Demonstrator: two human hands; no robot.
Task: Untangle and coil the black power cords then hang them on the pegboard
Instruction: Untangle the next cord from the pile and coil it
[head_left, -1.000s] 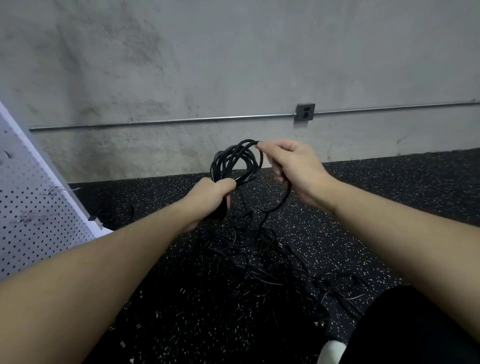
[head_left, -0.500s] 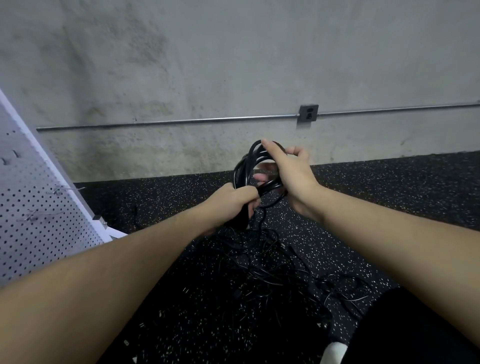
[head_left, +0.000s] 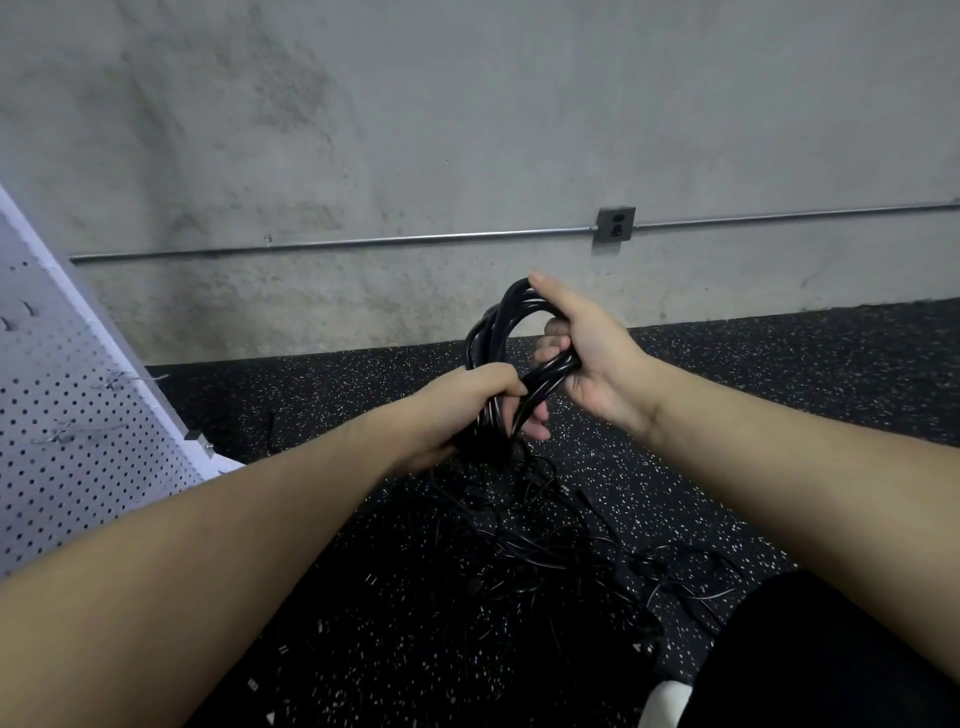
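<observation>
two hands (head_left: 467, 410) gripping coiled cord (head_left: 498, 332), tangled cords (head_left: 545, 545) below

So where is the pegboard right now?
The white pegboard stands at the far left of the head view, leaning against the concrete wall, left of the left hand.

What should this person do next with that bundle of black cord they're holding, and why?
Probably wind the trailing end around the coiled black power cord: the left hand grips its bottom, the right hand holds a loop, and a strand seems to run down into the tangled black cords on the floor.
</observation>
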